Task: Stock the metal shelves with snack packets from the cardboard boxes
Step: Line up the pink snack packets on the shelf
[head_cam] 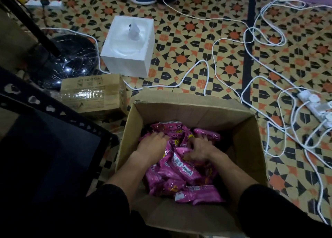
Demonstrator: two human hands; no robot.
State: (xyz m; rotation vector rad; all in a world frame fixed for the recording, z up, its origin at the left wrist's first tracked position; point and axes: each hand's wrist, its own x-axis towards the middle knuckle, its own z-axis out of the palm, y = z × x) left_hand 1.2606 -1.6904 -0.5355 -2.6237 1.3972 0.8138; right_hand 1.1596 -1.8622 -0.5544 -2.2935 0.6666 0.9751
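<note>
An open cardboard box stands on the floor in front of me, holding several pink snack packets. Both hands reach down into it. My left hand lies palm-down on the packets at the box's left, fingers stretched over them. My right hand sits on the pile at the right, its fingers curled into the packets. The dark metal shelf with its punched frame stands at the left, next to the box.
A sealed smaller cardboard box lies behind the shelf corner. A white tissue box stands further back, beside a black fan base. White cables and a power strip sprawl over the patterned tile floor at the right.
</note>
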